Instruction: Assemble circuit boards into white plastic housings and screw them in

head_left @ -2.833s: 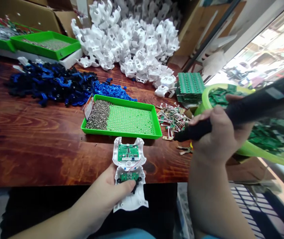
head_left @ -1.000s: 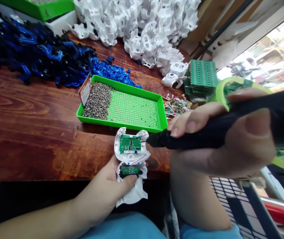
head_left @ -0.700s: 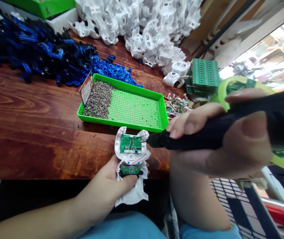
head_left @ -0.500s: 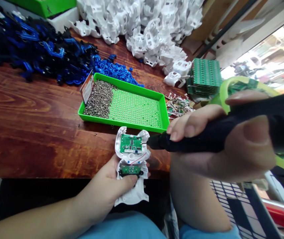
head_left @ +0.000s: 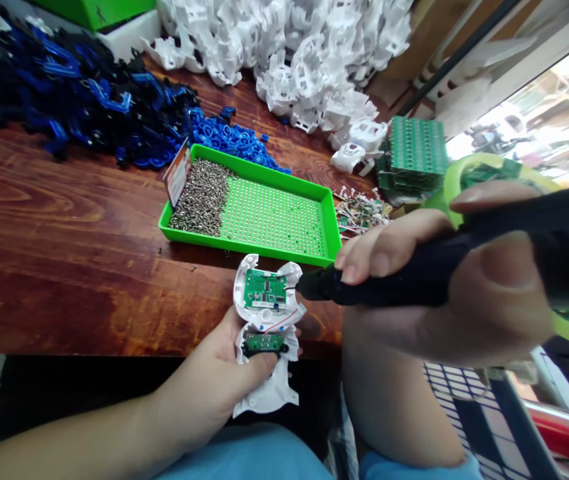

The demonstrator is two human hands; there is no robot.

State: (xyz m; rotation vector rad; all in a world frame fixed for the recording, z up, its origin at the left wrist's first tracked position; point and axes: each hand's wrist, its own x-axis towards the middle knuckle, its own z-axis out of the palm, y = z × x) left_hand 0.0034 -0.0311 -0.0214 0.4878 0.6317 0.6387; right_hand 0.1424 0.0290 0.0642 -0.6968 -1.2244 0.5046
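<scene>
My left hand (head_left: 234,363) is closed around a white plastic housing (head_left: 267,393), its thumb pressed over the lower half beside a small green circuit board (head_left: 264,343). In the upper half of the housing lies a larger green circuit board (head_left: 265,289), and a thin red wire runs between the halves. My right hand (head_left: 444,280) grips a black electric screwdriver (head_left: 404,280) held sideways. Its thin bit points left and reaches the right edge of the larger board; whether a screw sits under the tip is too small to tell.
A green perforated tray (head_left: 332,230) with a heap of small screws (head_left: 199,200) stands beyond the housing. Behind it lie blue rings (head_left: 234,141), black-and-blue parts (head_left: 89,100) and piled white shells (head_left: 304,67). Stacked green boards (head_left: 414,153) and wired connectors (head_left: 362,210) are at right.
The view has shifted very slightly. A white piece near the red wire now sticks out further at the housing's right side. Both hands keep their holds, and the screwdriver bit stays at the board's right edge.
</scene>
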